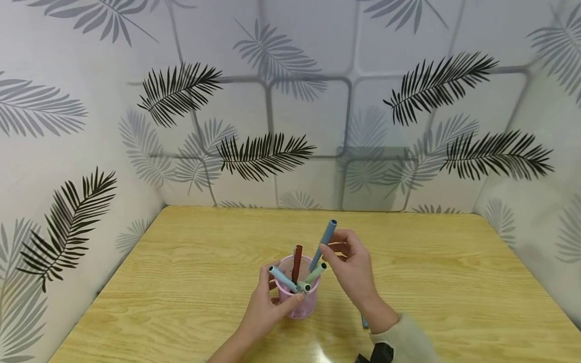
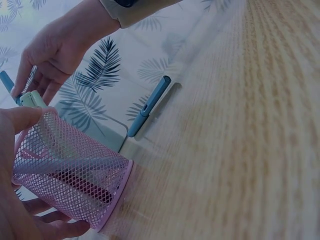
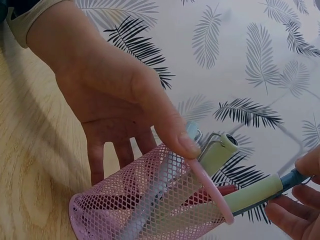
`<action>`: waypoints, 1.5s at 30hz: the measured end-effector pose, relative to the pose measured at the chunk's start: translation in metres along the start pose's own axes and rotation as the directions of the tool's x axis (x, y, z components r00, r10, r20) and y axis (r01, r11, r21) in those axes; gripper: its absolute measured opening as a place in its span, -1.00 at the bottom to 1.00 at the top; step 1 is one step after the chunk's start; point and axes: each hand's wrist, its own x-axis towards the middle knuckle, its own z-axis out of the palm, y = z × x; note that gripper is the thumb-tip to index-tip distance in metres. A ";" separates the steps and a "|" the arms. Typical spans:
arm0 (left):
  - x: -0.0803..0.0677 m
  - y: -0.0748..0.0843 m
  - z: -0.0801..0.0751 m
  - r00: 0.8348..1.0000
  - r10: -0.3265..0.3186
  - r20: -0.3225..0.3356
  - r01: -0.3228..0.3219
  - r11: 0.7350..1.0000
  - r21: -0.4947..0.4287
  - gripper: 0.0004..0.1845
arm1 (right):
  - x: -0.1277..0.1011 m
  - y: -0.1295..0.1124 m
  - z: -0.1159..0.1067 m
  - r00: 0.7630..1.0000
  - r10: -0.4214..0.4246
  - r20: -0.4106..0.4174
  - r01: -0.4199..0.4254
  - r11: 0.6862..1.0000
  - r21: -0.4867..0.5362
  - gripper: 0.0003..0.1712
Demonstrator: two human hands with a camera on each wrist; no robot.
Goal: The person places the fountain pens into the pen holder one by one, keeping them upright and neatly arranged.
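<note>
A glossy wood-grain table (image 1: pixel 454 282) is enclosed by leaf-patterned walls (image 1: pixel 290 101). A pink wire-mesh cup (image 1: pixel 300 302) is gripped by the left hand (image 1: pixel 265 307); a slim blue pen (image 1: pixel 324 242) is pinched by the right hand (image 1: pixel 351 267).

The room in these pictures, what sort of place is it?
Probably a small desk nook or recording booth: a wooden table closed in by leaf-patterned walls, with a pink mesh pen cup of pens.

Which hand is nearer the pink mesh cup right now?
Left. The left hand holds the cup by its side and rim; the right hand is just beside the rim, pinching a blue pen.
</note>
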 end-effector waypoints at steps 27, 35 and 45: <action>-0.001 0.005 0.001 1.000 -0.013 -0.020 0.013 1.000 0.021 -0.21 | -0.007 0.024 -0.007 0.991 0.128 0.047 -0.121 0.984 -0.127 -0.90; 0.000 -0.009 0.001 1.000 -0.004 -0.025 0.005 1.000 0.027 -0.22 | -0.009 0.011 -0.010 0.986 0.160 0.048 -0.151 0.976 -0.154 -0.92; -0.008 0.031 0.001 1.000 -0.026 -0.017 0.027 0.999 0.032 -0.24 | -0.006 0.033 -0.027 0.979 0.200 0.045 -0.187 0.962 -0.199 -0.88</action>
